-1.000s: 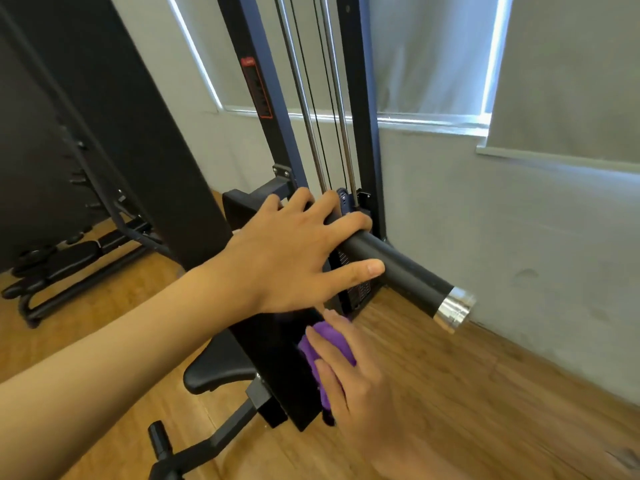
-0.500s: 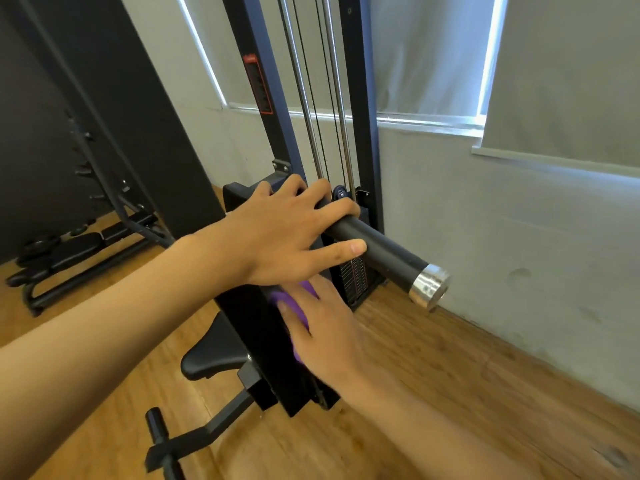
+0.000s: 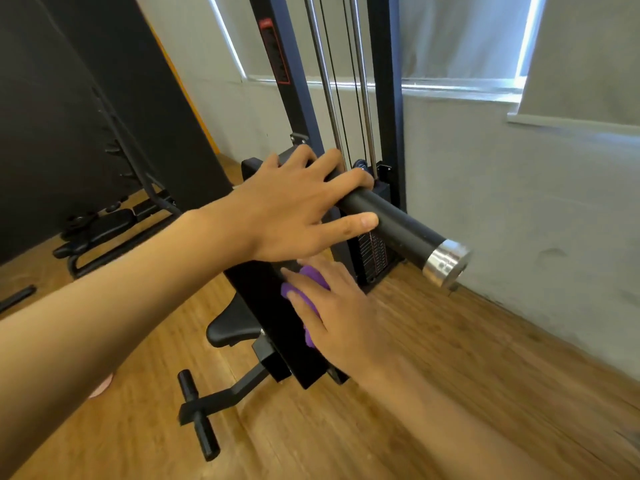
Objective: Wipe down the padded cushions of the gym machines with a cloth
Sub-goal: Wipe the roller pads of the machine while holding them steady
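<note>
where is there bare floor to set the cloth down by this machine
Bare wooden floor lies between the upright pad and the wall, and on the near side of the foot bar. It is crowded at the pad: left hand holding the roller, right hand pressing the cloth.

Soft daylight from the window [image 3: 457,88], blurred wide-angle edges.
</note>
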The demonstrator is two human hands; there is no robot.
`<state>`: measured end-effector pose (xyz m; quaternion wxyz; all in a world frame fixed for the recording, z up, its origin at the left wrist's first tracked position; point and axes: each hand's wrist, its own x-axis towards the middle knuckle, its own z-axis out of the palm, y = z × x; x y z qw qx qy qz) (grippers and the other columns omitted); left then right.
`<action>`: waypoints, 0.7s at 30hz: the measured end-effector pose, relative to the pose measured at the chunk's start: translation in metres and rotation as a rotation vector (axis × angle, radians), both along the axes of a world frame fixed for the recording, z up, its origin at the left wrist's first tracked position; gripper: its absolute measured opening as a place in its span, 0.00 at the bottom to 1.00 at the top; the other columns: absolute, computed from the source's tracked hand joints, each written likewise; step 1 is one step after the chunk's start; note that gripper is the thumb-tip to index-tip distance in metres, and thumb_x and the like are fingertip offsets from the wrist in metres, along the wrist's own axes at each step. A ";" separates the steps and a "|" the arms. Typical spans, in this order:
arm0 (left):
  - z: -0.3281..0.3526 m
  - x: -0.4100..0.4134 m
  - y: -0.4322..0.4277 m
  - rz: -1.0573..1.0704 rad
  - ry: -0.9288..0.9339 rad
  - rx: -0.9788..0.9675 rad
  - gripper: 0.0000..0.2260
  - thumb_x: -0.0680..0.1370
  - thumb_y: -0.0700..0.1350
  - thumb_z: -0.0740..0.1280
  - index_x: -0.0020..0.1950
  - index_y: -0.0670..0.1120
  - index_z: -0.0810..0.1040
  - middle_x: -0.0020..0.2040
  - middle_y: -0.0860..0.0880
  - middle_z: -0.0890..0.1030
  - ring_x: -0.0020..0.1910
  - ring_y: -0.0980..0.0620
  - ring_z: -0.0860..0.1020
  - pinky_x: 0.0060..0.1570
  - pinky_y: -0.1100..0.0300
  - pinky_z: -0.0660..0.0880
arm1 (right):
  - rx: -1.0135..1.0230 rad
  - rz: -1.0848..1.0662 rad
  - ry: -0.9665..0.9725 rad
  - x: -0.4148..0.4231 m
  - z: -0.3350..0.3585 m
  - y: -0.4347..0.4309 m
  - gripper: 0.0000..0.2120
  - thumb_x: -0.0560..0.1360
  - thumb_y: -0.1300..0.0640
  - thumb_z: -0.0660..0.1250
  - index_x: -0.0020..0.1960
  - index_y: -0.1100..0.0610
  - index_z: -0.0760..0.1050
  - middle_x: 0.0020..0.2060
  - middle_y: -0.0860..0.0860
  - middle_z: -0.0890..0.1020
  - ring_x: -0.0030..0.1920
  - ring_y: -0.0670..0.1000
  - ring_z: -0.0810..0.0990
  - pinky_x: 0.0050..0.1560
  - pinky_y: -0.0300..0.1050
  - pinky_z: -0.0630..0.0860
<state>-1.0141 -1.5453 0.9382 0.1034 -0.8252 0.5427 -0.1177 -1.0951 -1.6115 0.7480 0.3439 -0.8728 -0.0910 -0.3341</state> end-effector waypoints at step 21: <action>0.000 0.015 -0.006 0.046 -0.038 0.071 0.34 0.80 0.71 0.40 0.79 0.56 0.58 0.68 0.47 0.68 0.63 0.45 0.68 0.61 0.43 0.69 | 0.148 -0.217 -0.318 0.021 -0.069 0.026 0.19 0.86 0.56 0.60 0.77 0.51 0.66 0.75 0.60 0.65 0.77 0.60 0.66 0.70 0.55 0.74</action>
